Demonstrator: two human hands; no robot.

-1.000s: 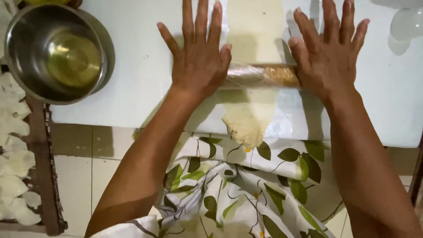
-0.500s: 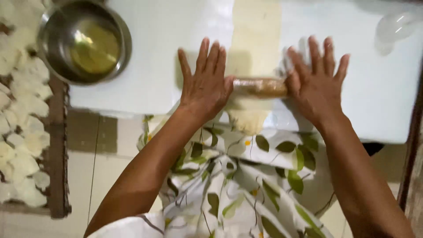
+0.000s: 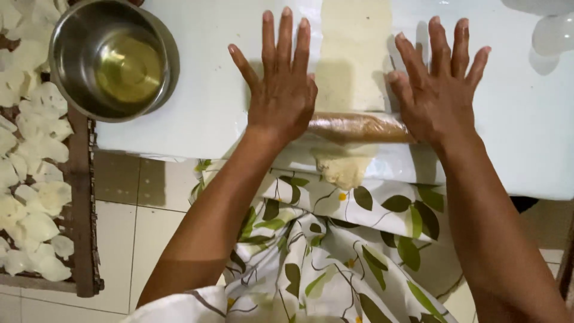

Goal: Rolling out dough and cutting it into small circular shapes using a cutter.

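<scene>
On the white table (image 3: 209,119), at its near edge, I am rolling a long strip of dough (image 3: 354,60) with a wooden rolling pin (image 3: 359,127). To do this well, I judge, both palms should press evenly so the strip comes out one thickness, and the pin should stay square across it and travel straight, or the strip drifts sideways.

Far left, a tray of pale cut pieces (image 3: 30,179) sits below table level, and a steel bowl of oil (image 3: 113,60) stands on the table's left part. My left hand (image 3: 281,90) lies flat, fingers apart and stretched toward the far side, its heel on the pin's left end. The pin lies crosswise under both palms (only its middle shows between them). The dough runs away from me between my two hands, its ragged near end (image 3: 344,170) hanging just over the table edge above my leaf-print cloth (image 3: 335,251). My right hand (image 3: 439,96) mirrors the left, fingers spread, clamped on nothing, heel on the pin's right end.
</scene>
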